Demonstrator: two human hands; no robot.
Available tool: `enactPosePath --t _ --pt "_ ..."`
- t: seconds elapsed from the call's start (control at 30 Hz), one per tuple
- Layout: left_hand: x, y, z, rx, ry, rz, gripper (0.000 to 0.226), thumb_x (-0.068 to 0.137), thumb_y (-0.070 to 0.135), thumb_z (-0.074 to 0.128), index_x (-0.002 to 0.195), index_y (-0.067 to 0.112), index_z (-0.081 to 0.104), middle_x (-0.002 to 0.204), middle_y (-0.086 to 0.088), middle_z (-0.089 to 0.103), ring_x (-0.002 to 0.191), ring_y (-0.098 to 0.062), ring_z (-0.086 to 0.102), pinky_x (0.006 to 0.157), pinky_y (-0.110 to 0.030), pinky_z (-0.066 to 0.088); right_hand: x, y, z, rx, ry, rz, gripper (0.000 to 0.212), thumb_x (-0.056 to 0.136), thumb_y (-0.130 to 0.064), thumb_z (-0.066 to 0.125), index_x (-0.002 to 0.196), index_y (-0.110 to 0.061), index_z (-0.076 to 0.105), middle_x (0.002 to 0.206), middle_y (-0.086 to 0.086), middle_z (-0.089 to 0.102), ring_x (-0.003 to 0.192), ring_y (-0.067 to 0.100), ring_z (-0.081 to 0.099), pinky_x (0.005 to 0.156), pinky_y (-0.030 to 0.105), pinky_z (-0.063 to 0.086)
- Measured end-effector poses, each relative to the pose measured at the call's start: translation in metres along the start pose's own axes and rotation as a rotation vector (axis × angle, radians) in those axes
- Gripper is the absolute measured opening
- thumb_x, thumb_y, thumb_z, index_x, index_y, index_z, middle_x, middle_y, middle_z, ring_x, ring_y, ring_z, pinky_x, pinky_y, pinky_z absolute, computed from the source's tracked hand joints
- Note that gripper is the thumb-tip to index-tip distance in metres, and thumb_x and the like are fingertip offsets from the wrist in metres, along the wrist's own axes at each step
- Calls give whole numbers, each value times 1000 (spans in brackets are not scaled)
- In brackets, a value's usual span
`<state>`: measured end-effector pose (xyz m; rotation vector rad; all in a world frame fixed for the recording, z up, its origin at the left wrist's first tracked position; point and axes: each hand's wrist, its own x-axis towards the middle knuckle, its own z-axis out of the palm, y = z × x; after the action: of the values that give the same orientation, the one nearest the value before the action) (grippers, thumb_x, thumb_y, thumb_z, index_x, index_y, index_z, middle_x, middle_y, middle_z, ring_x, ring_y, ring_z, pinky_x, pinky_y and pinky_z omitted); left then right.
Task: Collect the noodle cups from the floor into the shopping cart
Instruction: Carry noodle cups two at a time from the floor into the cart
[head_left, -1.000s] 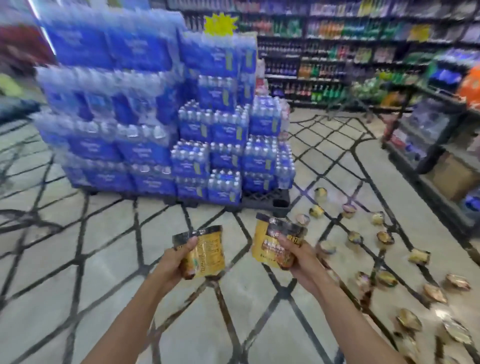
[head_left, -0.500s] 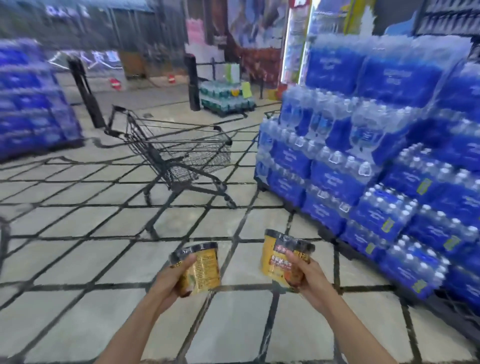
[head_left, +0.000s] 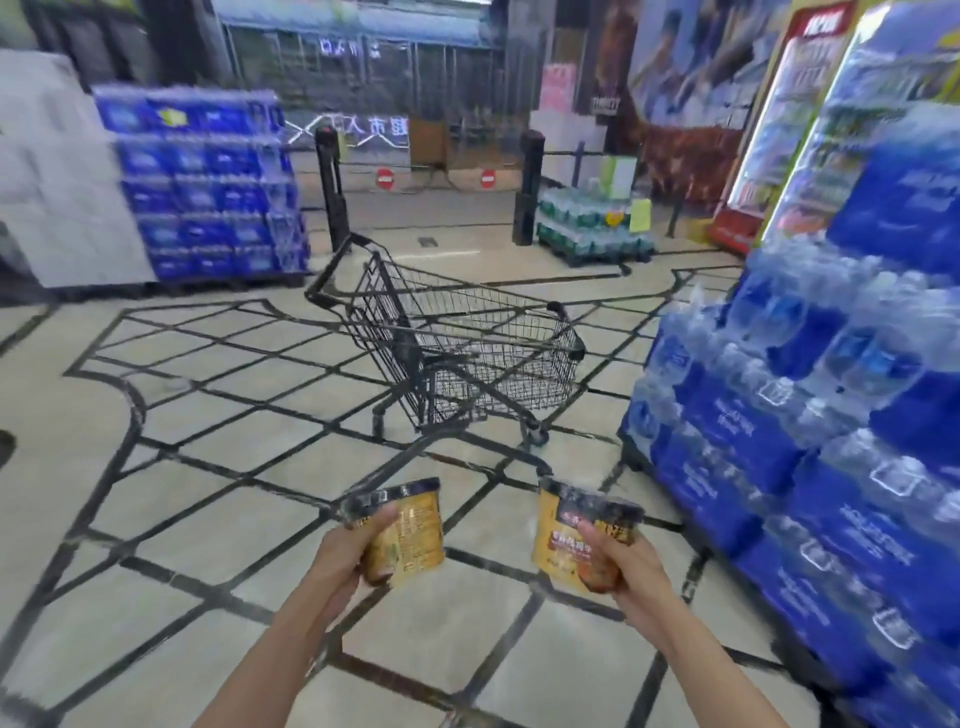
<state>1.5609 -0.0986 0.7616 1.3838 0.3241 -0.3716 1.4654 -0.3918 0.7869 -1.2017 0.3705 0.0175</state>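
This is a supermarket or large grocery shop. A black wire shopping cart (head_left: 467, 353) stands on a pale tiled floor (head_left: 208, 493) crossed with dark lines. Shrink-wrapped packs of bottled water in blue film are stacked high on the right (head_left: 831, 415), with another such stack at far left (head_left: 208, 182) and a lower pallet of green-wrapped bottles (head_left: 592, 228) farther back. A lit drinks fridge (head_left: 763, 130) stands at right, and what seem to be entrance gates with red no-entry signs (head_left: 384, 179) close the back, though blurred.
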Motion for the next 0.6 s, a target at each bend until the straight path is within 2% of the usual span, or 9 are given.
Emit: enactPosePath --t 0.07,0.13,0.23,0.3,0.33,0.4,0.47,0.53,0.6 --pt "31 19 13 5 18 34 25 81 23 69 96 3 66 84 -9 73 68 -20 67 49 -23 52 48 -21 -2 -28 3 5 100 22 -38 97 109 -8 58 78 4 73 63 18 70 49 25 53" --pt "63 38 23 -2 16 47 22 80 21 69 95 5 66 81 -5 75 69 -17 70 53 -24 54 95 -35 1 -39 2 4 100 28 -36 96 117 -12 57 98 9 74 84 24 71 62 31 55" --pt "120 67 33 11 20 67 42 66 28 74 100 2 67 94 -13 74 80 -22 71 61 -26 57 165 -51 12 -77 -10 3 111 18 -42 97 118 -13 58 106 11 72 96 30 69 71 35 55" --pt "165 88 39 5 11 83 58 59 33 76 105 -1 66 94 -14 73 85 -27 70 60 -26 57 212 -62 24 -87 -25 9 100 24 -38 97 113 -15 59 105 11 72 94 29 68 65 31 55" --pt "187 100 43 13 8 85 62 57 35 77 106 -1 65 95 -15 73 85 -28 69 57 -27 56 235 -67 30 -89 -37 15 87 35 -33 95 112 -14 58 105 12 72 92 27 69 63 29 55" --pt "233 124 51 15 5 90 60 60 36 79 108 2 65 97 -13 73 84 -25 68 58 -27 51 283 -76 44 -94 -43 11 72 51 -26 86 115 -11 58 103 10 73 88 24 70 67 31 55" --pt "277 152 58 17 -7 94 58 62 35 83 108 5 64 95 -11 74 85 -23 70 62 -29 52 329 -88 57 -121 -32 15 89 34 -40 94 112 -13 61 99 6 74 87 23 72 71 34 55" --pt "319 183 63 61 -4 110 62 55 38 85 104 6 65 92 -10 74 86 -23 70 71 -32 54 372 -103 71 -178 -20 4 104 15 -49 93 108 -15 63 96 3 75 85 20 72 67 32 55" --pt "358 216 70 84 -16 156 68 47 41 82 104 8 65 89 -7 75 87 -24 70 79 -35 54 414 -119 82 -217 -14 -27 105 16 -50 93 110 -16 62 97 0 75 90 19 71 69 30 55"
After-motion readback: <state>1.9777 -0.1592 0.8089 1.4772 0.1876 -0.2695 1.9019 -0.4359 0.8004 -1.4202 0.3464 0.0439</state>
